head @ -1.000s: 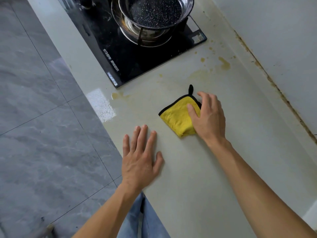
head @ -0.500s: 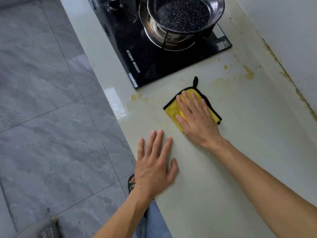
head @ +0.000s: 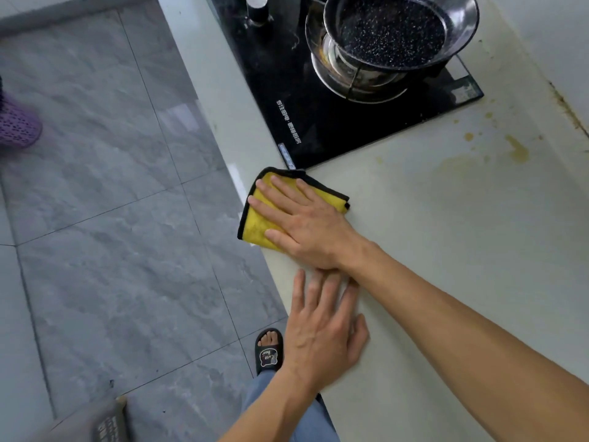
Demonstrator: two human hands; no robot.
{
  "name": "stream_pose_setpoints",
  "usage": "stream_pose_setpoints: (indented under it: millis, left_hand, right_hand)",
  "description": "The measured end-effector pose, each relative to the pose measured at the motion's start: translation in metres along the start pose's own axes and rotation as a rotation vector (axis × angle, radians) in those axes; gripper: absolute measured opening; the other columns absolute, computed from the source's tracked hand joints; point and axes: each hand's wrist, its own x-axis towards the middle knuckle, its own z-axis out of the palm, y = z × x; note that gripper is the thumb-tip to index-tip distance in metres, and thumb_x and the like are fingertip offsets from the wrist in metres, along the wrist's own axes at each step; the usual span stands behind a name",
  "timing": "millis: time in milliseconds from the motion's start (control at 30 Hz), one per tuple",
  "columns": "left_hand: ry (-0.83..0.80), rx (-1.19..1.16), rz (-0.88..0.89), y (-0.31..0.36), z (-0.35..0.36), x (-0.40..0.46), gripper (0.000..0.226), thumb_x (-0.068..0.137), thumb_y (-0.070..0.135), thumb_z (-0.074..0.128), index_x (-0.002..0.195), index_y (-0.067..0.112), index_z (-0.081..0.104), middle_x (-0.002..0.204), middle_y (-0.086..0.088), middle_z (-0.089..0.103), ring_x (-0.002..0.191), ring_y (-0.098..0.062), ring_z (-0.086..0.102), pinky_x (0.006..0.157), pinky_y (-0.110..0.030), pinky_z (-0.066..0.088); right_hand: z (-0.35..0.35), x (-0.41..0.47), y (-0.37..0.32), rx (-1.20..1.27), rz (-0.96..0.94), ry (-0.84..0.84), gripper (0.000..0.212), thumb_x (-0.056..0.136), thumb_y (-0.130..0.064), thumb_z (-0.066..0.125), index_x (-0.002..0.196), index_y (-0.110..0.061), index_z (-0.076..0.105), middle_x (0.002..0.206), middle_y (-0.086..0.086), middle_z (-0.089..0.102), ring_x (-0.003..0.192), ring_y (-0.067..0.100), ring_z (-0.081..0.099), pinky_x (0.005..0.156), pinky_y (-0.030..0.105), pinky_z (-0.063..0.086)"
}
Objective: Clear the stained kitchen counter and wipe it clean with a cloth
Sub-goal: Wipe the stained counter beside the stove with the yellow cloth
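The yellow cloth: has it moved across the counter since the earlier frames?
Yes. The yellow cloth, under the right hand, has slid toward the counter's front edge, now hanging slightly over it beside the near corner of the black cooktop, away from the wall-side stains.

Stained counter (head: 446,250) carries cloth (head: 255,224), stove (head: 318,116).

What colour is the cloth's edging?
Black edging around the yellow cloth, clearest in the head view.

The right hand (head: 306,224) hides most of the yellow cloth (head: 255,223); the frame's top edge crops the pan (head: 392,30).
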Motion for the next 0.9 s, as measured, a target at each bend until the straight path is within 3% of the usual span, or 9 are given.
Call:
stream_pose_setpoints:
  millis: [133, 233, 333, 500, 600, 767, 900]
  left_hand:
    - [0.017, -0.022, -0.003, -0.001, -0.001, 0.001, 0.048, 0.088, 0.036, 0.067, 0.129, 0.012, 0.067, 0.135, -0.011, 0.058, 0.136, -0.038, 0.051, 0.124, -0.06, 0.026]
    - [-0.017, -0.031, 0.001, -0.001, -0.003, 0.0, 0.055, 0.089, 0.037, 0.065, 0.139, 0.015, 0.064, 0.146, -0.01, 0.055, 0.146, -0.038, 0.045, 0.125, -0.06, 0.024]
    - [-0.034, -0.032, 0.0, -0.003, -0.002, -0.001, 0.062, 0.091, 0.038, 0.064, 0.148, 0.016, 0.057, 0.158, -0.011, 0.048, 0.151, -0.038, 0.038, 0.124, -0.063, 0.025]
    - [-0.059, -0.038, -0.003, -0.001, -0.005, 0.002, 0.061, 0.091, 0.037, 0.063, 0.147, 0.016, 0.055, 0.156, -0.011, 0.045, 0.149, -0.04, 0.037, 0.123, -0.065, 0.024]
    - [-0.071, -0.012, -0.005, -0.001, -0.006, 0.003, 0.061, 0.091, 0.038, 0.063, 0.148, 0.016, 0.057, 0.158, -0.014, 0.045, 0.151, -0.04, 0.037, 0.123, -0.065, 0.023]
    - [-0.069, 0.023, 0.017, -0.004, 0.0, 0.0, 0.063, 0.092, 0.04, 0.06, 0.15, 0.016, 0.055, 0.163, -0.015, 0.04, 0.157, -0.038, 0.029, 0.125, -0.064, 0.018]
    - [-0.062, 0.034, 0.028, -0.004, 0.005, 0.0, 0.066, 0.089, 0.04, 0.062, 0.15, 0.018, 0.052, 0.164, -0.013, 0.038, 0.157, -0.037, 0.029, 0.127, -0.062, 0.015]
  right_hand:
    - [0.008, -0.003, -0.002, 0.021, 0.1, 0.039, 0.064, 0.108, -0.052, 0.026, 0.166, -0.035, 0.006, 0.174, -0.008, -0.004, 0.16, 0.011, -0.009, 0.13, 0.043, -0.005]
    - [0.013, -0.034, 0.014, 0.052, 0.165, 0.049, 0.066, 0.105, -0.056, 0.025, 0.166, -0.037, 0.008, 0.174, -0.009, -0.003, 0.16, 0.011, -0.009, 0.129, 0.042, -0.006]
    - [0.013, -0.078, 0.06, 0.026, 0.388, 0.05, 0.07, 0.101, -0.059, 0.018, 0.166, -0.036, 0.006, 0.174, -0.007, -0.005, 0.161, 0.014, -0.008, 0.129, 0.048, 0.0]
    - [-0.004, -0.078, 0.127, 0.149, 0.788, 0.117, 0.068, 0.107, -0.055, 0.019, 0.166, -0.031, -0.003, 0.175, -0.001, -0.011, 0.16, 0.02, -0.012, 0.129, 0.05, -0.006]
    - [-0.004, -0.071, 0.116, 0.188, 0.828, 0.182, 0.071, 0.107, -0.055, 0.021, 0.167, -0.024, -0.003, 0.175, 0.004, -0.009, 0.161, 0.024, -0.011, 0.129, 0.052, -0.005]
    - [0.016, -0.142, 0.07, 0.156, 0.633, 0.167, 0.071, 0.105, -0.061, 0.026, 0.167, -0.03, 0.009, 0.175, -0.005, -0.003, 0.161, 0.017, -0.01, 0.129, 0.043, -0.007]
    - [0.018, -0.162, 0.104, 0.123, 0.798, 0.181, 0.069, 0.105, -0.061, 0.022, 0.166, -0.032, 0.008, 0.175, -0.005, 0.0, 0.161, 0.018, -0.005, 0.13, 0.047, 0.0]
